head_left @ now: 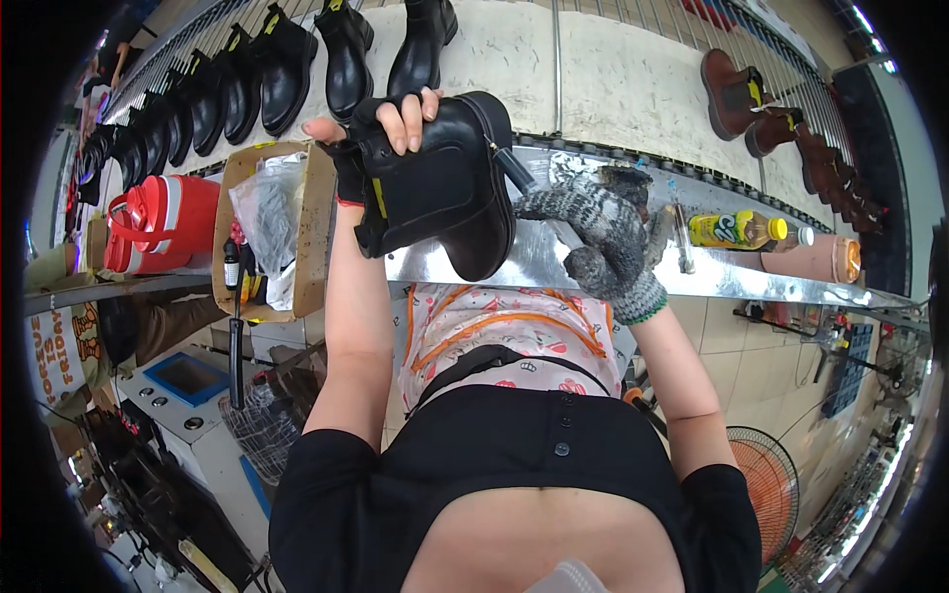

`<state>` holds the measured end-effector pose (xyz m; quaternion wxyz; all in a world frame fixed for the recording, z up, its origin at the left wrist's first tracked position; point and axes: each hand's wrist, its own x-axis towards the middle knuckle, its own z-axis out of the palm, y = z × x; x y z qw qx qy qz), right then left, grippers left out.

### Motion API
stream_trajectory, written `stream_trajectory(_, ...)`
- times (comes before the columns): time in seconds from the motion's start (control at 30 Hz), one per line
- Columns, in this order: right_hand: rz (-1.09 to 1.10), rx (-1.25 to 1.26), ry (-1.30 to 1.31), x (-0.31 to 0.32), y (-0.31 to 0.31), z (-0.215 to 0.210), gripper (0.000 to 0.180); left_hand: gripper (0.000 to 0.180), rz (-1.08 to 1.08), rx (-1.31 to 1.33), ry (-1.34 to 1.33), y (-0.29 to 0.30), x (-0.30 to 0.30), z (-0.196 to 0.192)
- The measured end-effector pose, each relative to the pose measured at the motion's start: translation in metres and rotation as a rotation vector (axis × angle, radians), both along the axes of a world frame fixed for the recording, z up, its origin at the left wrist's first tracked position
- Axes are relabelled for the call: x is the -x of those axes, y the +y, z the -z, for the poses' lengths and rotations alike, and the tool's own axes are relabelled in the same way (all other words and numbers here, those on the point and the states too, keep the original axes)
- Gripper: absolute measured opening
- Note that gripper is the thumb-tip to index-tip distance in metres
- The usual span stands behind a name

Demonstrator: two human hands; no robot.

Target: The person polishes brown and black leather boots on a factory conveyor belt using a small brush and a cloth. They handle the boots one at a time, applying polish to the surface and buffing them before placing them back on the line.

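Note:
A black ankle boot (435, 188) with a dark elastic side panel and a yellow pull tab is held up on its side above the metal ledge (425, 265). My left hand (405, 121) is closed around its upper, with bare fingertips showing on the leather. In a grey knitted glove, my right hand (608, 242) is closed on a slim tool (514, 171) with a dark cylindrical end. That end points at the edge of the boot's sole by the heel; whether it touches, I cannot tell. The gloved fingers hide the rest of the tool.
Black boots (282, 74) line the conveyor (613, 79) at the far left, brown boots (732, 94) at the far right. A cardboard box (237, 188) and red jug (163, 222) stand left. A yellow-labelled bottle (732, 230) lies right. Below is an orange fan (761, 484).

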<state>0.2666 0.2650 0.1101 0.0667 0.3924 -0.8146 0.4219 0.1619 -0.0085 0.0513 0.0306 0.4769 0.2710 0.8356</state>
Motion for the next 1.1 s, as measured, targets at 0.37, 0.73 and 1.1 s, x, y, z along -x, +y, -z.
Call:
stream_trajectory(0.37,-0.035,0.121,-0.098,0.003,-0.022,0.042,0.037,0.085,-0.034,-0.020,-0.132,-0.044,0.011,0.031)
stream_trajectory(0.73,-0.037,0.069,-0.414,-0.002,-0.011,0.059,0.047,0.092,0.007,-0.062,-0.354,-0.065,0.010,0.047)
stream_trajectory(1.1,0.107,0.013,-0.483,-0.019,0.004,0.092,0.061,0.086,-0.176,0.007,-0.515,-0.092,0.020,0.083)
